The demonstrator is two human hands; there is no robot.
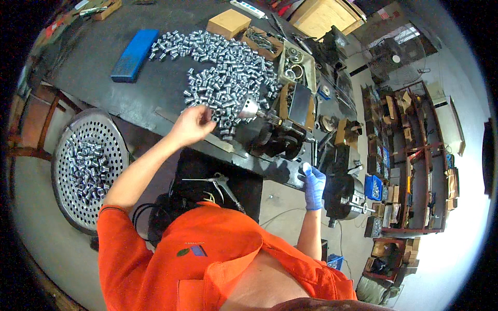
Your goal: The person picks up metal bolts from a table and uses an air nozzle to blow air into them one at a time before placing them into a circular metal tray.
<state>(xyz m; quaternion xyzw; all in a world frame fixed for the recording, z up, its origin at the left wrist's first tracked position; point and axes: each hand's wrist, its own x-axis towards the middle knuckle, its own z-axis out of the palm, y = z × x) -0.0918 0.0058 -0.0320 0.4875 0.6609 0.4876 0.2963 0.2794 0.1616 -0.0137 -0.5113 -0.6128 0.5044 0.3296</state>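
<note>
My bare left hand (193, 126) is curled, its thumb and fingers drawn together at the near edge of a heap of small shiny metal sleeves (228, 70). What lies between its fingertips is hidden. My right hand (314, 187), in a light blue glove, is closed beside the dark bench machine (277, 140). Its fingertips meet at a small dark part that I cannot make out. Between the hands, the machine's silver conical head (248, 108) points left into the heap.
A round perforated metal tray (62, 171) holding more sleeves stands at the left. An air blow gun (220, 184) lies below the table edge. On the table are a blue box (135, 56), a cardboard box (229, 24) and a phone (300, 105). Shelves (410, 160) line the right.
</note>
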